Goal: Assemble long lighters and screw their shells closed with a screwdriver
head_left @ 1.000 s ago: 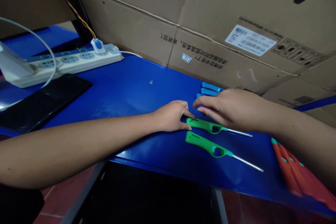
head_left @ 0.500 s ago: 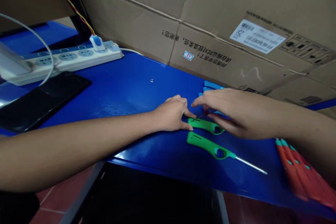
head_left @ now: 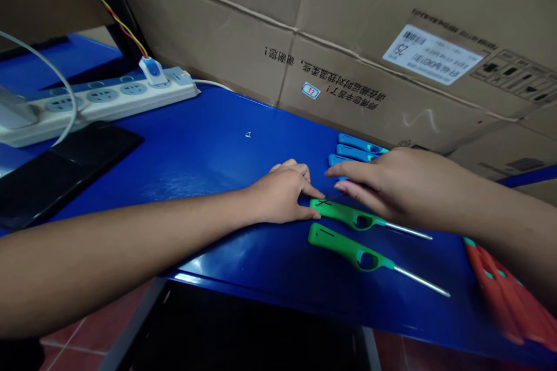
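Note:
Two green long-nosed lighters lie roughly parallel on the blue table [head_left: 209,156]. My left hand [head_left: 285,192] has its thumb and index finger on either side of the butt of the upper green lighter [head_left: 343,213], with the other fingers curled. Below it rests the lower green lighter [head_left: 339,246], untouched. My right hand [head_left: 374,182] hovers over the blue lighters, thumb and index finger apart. Several blue lighters [head_left: 350,149] sit side by side against the box; the hand hides their front parts, and a bit of blue shows between its fingers.
Several red lighters [head_left: 500,290] lie at the table's right, partly under my right forearm. A large cardboard box [head_left: 339,17] stands along the back. At left are a white power strip [head_left: 126,101] with a plug and cables, and a flat black object [head_left: 65,171].
My right hand has shifted slightly right, uncovering the upper green lighter's metal nozzle and more of the blue lighters. My left hand stays at the green lighter's butt. The view has shifted a little.

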A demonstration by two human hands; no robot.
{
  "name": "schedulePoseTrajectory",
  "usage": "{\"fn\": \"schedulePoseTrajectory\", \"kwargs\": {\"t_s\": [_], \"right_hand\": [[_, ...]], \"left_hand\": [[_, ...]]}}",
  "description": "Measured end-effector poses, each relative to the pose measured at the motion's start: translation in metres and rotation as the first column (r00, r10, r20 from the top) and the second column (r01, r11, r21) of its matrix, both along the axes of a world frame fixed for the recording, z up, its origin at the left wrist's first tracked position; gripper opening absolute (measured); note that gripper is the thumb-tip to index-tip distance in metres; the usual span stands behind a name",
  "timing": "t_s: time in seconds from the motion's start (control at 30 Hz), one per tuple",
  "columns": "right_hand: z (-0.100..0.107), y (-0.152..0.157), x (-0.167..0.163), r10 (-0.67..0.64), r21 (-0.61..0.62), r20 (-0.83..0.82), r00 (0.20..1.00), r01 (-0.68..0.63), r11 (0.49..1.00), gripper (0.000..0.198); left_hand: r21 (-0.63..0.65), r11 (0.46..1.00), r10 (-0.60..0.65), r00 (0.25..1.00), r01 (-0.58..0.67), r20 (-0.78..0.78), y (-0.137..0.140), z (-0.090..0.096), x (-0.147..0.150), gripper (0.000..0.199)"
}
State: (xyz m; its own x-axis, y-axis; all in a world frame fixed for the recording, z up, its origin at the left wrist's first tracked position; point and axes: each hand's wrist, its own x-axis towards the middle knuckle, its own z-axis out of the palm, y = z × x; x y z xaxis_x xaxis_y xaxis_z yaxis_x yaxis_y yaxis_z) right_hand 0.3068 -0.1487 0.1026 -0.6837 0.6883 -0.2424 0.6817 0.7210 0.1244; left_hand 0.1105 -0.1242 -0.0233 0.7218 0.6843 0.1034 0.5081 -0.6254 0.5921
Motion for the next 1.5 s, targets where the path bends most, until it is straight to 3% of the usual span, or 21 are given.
{"fn": "schedulePoseTrajectory", "kwargs": {"t_s": [0.1, 0.2, 0.37, 0.5, 0.6, 0.7, 0.8, 0.93, 1.03, 1.2, 1.3, 1.37, 1.5], "right_hand": [[0.003, -0.002, 0.001, 0.095, -0.148, -0.145, 0.985, -0.116, 0.982, 0.029], [0.004, -0.003, 0.002, 0.152, -0.155, -0.213, 0.965, -0.187, 0.970, 0.024], [-0.003, -0.003, 0.007, 0.045, -0.079, -0.149, 0.988, -0.057, 0.995, 0.032], [-0.004, -0.019, 0.014, -0.036, -0.065, -0.291, 0.956, 0.018, 0.998, 0.027], [-0.005, -0.035, 0.018, -0.082, -0.128, -0.375, 0.923, 0.036, 0.991, 0.022], [-0.012, -0.046, 0.018, -0.097, -0.176, -0.397, 0.913, 0.028, 0.984, 0.024], [-0.018, -0.050, 0.017, -0.085, -0.134, -0.410, 0.908, 0.032, 0.990, 0.027], [-0.019, -0.054, 0.015, -0.025, -0.081, -0.377, 0.926, -0.006, 0.997, 0.028], [-0.018, -0.059, 0.011, 0.016, -0.025, -0.331, 0.944, -0.025, 0.999, 0.028], [-0.017, -0.065, -0.005, -0.029, 0.140, -0.183, 0.983, 0.056, 0.989, 0.031], [-0.010, -0.062, -0.017, -0.043, -0.018, -0.172, 0.984, 0.041, 0.999, 0.019], [-0.005, -0.059, -0.021, -0.032, -0.113, -0.213, 0.976, 0.008, 0.994, 0.025], [0.000, -0.054, -0.020, 0.032, 0.028, -0.114, 0.993, -0.029, 0.999, 0.022]], "left_hand": [[-0.004, 1.000, -0.020, 0.999, 0.020, 0.024, 0.000, 0.000, 0.001, 0.038], [-0.002, 0.998, -0.057, 0.996, 0.057, 0.064, 0.000, -0.001, 0.001, 0.037], [0.026, 0.994, -0.103, 0.993, 0.102, 0.056, 0.002, 0.000, 0.000, 0.030], [0.062, 0.984, -0.171, 0.979, 0.165, 0.111, 0.008, 0.005, -0.005, 0.034], [0.089, 0.969, -0.245, 0.955, 0.232, 0.169, 0.009, 0.013, -0.010, 0.033], [0.109, 0.945, -0.318, 0.945, 0.309, 0.079, 0.001, 0.019, -0.011, 0.036], [0.142, 0.931, -0.331, 0.942, 0.336, -0.061, -0.009, 0.020, -0.007, 0.046], [0.100, 0.941, -0.315, 0.945, 0.323, -0.085, -0.015, 0.016, -0.002, 0.033], [0.091, 0.943, -0.316, 0.946, 0.321, -0.064, -0.015, 0.014, 0.000, 0.034], [0.078, 0.949, -0.300, 0.950, 0.307, -0.090, -0.016, 0.015, 0.001, 0.033], [0.085, 0.948, -0.303, 0.951, 0.307, -0.056, -0.017, 0.014, 0.001, 0.027], [0.097, 0.951, -0.295, 0.955, 0.295, -0.019, -0.018, 0.013, 0.001, 0.027], [0.110, 0.953, -0.280, 0.959, 0.282, -0.036, -0.019, 0.014, 0.002, 0.031]]}}
